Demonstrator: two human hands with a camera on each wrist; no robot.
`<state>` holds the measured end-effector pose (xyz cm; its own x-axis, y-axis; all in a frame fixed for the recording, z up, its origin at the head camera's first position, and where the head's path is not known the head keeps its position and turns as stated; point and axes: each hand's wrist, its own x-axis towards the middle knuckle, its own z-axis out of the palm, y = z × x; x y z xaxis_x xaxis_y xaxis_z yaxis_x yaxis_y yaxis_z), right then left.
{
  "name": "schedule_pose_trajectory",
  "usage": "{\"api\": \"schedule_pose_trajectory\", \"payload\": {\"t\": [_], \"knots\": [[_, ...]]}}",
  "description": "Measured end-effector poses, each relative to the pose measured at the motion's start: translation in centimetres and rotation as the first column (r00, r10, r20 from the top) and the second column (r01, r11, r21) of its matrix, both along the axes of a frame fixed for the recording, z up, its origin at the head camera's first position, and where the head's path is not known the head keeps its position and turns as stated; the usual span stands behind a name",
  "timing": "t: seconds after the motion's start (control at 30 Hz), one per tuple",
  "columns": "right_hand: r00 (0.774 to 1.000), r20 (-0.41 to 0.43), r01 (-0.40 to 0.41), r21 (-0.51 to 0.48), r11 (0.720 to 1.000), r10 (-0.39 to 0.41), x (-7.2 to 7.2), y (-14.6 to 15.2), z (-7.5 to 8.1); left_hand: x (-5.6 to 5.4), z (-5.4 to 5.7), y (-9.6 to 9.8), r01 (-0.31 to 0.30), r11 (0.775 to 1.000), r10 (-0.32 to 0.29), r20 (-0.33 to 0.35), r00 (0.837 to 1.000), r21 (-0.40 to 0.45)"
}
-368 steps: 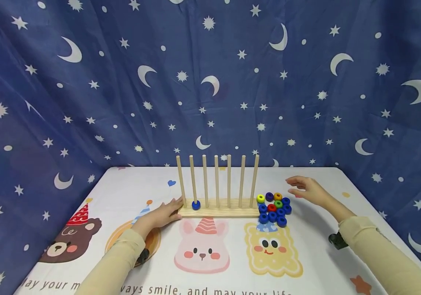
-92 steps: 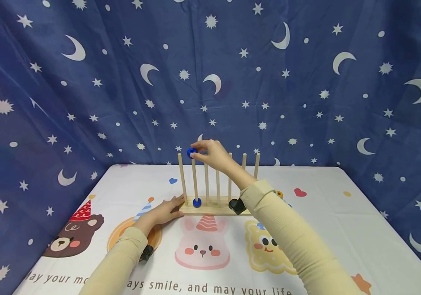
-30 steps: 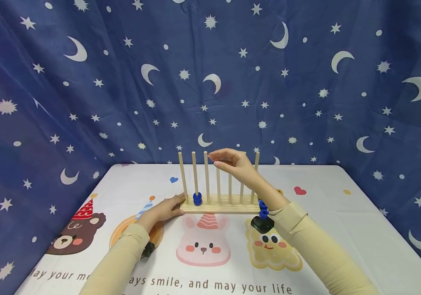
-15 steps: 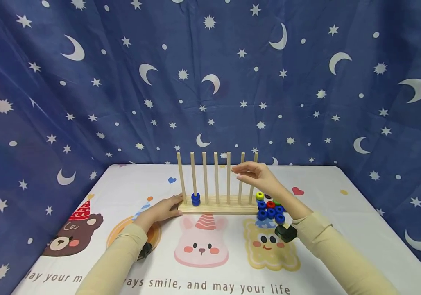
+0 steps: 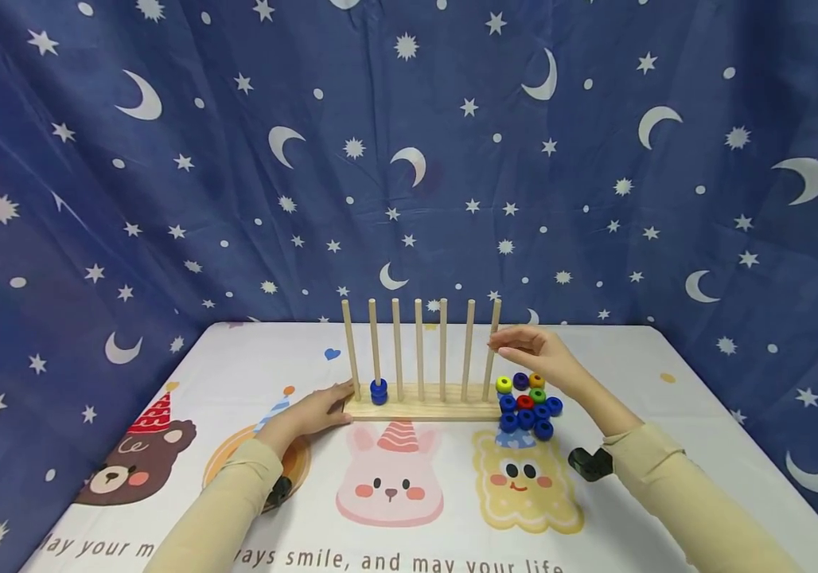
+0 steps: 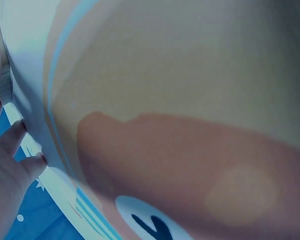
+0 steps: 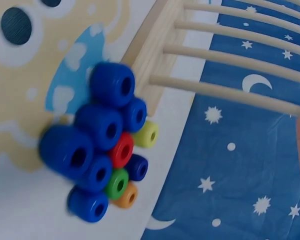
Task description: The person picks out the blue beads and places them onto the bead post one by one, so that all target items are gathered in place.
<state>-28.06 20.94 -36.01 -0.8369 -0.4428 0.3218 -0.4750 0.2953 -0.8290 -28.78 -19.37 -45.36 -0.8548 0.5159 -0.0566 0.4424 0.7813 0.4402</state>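
A wooden peg rack (image 5: pixel 419 411) with a row of upright pegs stands mid-table. Two blue beads (image 5: pixel 379 391) are stacked on its second peg from the left. My left hand (image 5: pixel 312 411) rests at the left end of the base, touching it, its fingers (image 6: pixel 12 137) spread and fairly straight in the left wrist view. Holding nothing, my right hand (image 5: pixel 545 358) hovers with relaxed fingers beside the rightmost peg, above loose beads. These lie against the rack's right end: several blue beads (image 7: pixel 65 150), plus a red bead (image 7: pixel 122 150), a green bead (image 7: pixel 117 183), a yellow bead (image 7: pixel 146 134) and an orange bead (image 5: pixel 536 380).
The table wears a white cloth (image 5: pixel 617 517) printed with cartoon animals and lettering. Behind it and along both sides hangs a blue curtain (image 5: pixel 309 183) with moons and stars. A black wrist camera (image 5: pixel 590 464) sits below the right forearm.
A second blue bead came down onto the second peg, released by the right hand. That hand then moved right and down, from over the pegs to the loose beads. The left hand stayed put.
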Motion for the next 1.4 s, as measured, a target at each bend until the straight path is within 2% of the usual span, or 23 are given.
{"api": "schedule_pose_trajectory", "payload": {"t": [0.2,0.53,0.63,0.77,0.87,0.97,1.13,1.4], "knots": [[0.999,-0.042,0.003,0.006,1.000,-0.002,-0.2,1.7,-0.4,-0.2,0.2,0.1,0.001,1.000,-0.001,-0.008,1.000,0.005],[0.999,-0.028,0.029,0.193,0.981,-0.024,-0.9,5.6,-2.8,-0.2,0.5,0.2,0.013,1.000,-0.013,-0.017,1.000,-0.002],[0.998,-0.031,0.060,0.270,0.961,-0.054,-1.1,6.8,-3.4,-0.2,0.7,0.2,0.019,1.000,-0.019,-0.022,1.000,-0.002],[0.995,-0.019,0.096,0.401,0.911,-0.096,-1.4,8.0,-4.1,-0.1,0.8,0.3,0.025,1.000,-0.025,-0.022,0.999,0.010],[0.995,0.011,0.084,0.474,0.877,-0.101,-1.7,8.6,-4.6,-0.1,0.7,0.3,0.022,1.000,-0.022,-0.016,1.000,0.019],[0.995,0.048,0.047,0.518,0.854,-0.084,-1.9,9.0,-5.2,0.0,0.5,0.3,0.012,1.000,-0.012,-0.009,1.000,0.024],[0.994,0.093,-0.010,0.563,0.826,-0.052,-2.0,9.3,-6.1,0.1,0.0,0.1,0.014,0.999,-0.013,-0.006,1.000,0.033],[0.991,0.128,-0.036,0.587,0.809,-0.049,-1.8,9.3,-6.5,0.2,0.1,0.1,0.008,1.000,-0.008,-0.001,1.000,0.029]]}}
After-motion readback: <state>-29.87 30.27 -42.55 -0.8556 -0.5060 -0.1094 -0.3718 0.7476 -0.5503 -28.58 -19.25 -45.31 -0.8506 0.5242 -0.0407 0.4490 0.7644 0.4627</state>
